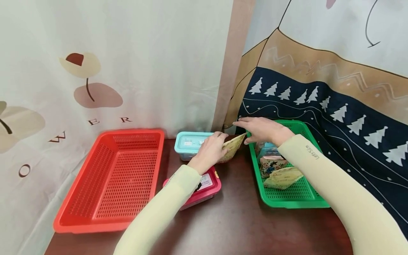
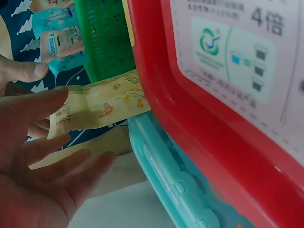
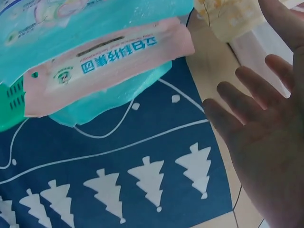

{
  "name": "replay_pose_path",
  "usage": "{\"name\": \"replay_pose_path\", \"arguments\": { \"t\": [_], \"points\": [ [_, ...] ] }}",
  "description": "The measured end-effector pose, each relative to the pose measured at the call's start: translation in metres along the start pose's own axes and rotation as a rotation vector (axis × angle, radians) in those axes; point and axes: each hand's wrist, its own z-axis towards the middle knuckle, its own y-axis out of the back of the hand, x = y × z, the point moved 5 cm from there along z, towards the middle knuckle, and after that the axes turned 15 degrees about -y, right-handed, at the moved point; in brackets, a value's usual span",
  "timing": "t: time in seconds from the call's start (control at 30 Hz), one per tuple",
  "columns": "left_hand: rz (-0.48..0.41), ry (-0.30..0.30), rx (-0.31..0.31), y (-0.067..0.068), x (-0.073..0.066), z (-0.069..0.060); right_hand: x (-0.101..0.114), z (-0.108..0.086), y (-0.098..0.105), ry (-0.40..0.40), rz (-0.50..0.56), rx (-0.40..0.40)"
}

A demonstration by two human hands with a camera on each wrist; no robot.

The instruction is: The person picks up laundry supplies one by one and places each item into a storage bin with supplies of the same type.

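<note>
A flat yellow printed packet [image 1: 234,147] stands tilted between my two hands. My left hand [image 1: 208,150] pinches one end; in the left wrist view the thumb and forefinger lie on either side of that packet [image 2: 104,102]. My right hand [image 1: 262,130] reaches over the left rim of the green basket [image 1: 262,198], beside the packet's upper corner. In the right wrist view its fingers are spread and relaxed, with the packet [image 3: 228,19] near the thumb. Inside the basket are another yellow packet [image 1: 283,178], a dark patterned packet [image 1: 271,165] and blue and pink packs [image 3: 109,61].
Below my left wrist sits a box with a red-pink lid [image 1: 208,191]. Behind it is a light-blue lidded box [image 1: 186,141]. A red perforated basket [image 1: 127,177] stands at the left. Curtains [image 1: 178,63] hang along the back of the dark table [image 1: 242,226].
</note>
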Motion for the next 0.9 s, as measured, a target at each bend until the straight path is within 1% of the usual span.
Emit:
{"name": "replay_pose_path", "arguments": {
  "t": [0.07,0.2,0.33,0.43,0.57,0.73,0.8,0.9],
  "points": [
    [0.002,-0.008,-0.008,0.0,-0.001,0.0,0.003,0.002,-0.004,0.025,-0.003,0.011],
    [0.003,-0.013,-0.004,0.0,-0.001,0.0,0.008,0.006,-0.01,0.077,-0.012,0.023],
    [-0.027,0.013,0.004,-0.001,0.002,0.002,0.013,0.008,-0.012,0.118,-0.01,0.012],
    [-0.055,0.034,0.013,-0.001,0.002,0.003,0.016,0.009,-0.012,0.121,-0.02,-0.011],
    [-0.047,0.033,0.017,-0.001,0.001,0.003,0.02,0.007,-0.011,0.099,-0.075,-0.065],
    [0.007,-0.014,-0.012,0.002,-0.003,0.004,0.021,0.002,-0.009,0.096,-0.14,-0.114],
    [0.032,-0.032,-0.035,0.004,-0.004,0.004,0.02,0.0,-0.008,0.099,-0.139,-0.131],
    [0.038,-0.031,-0.071,0.009,-0.004,0.003,0.018,-0.004,-0.005,0.105,-0.123,-0.162]
  ]
}}
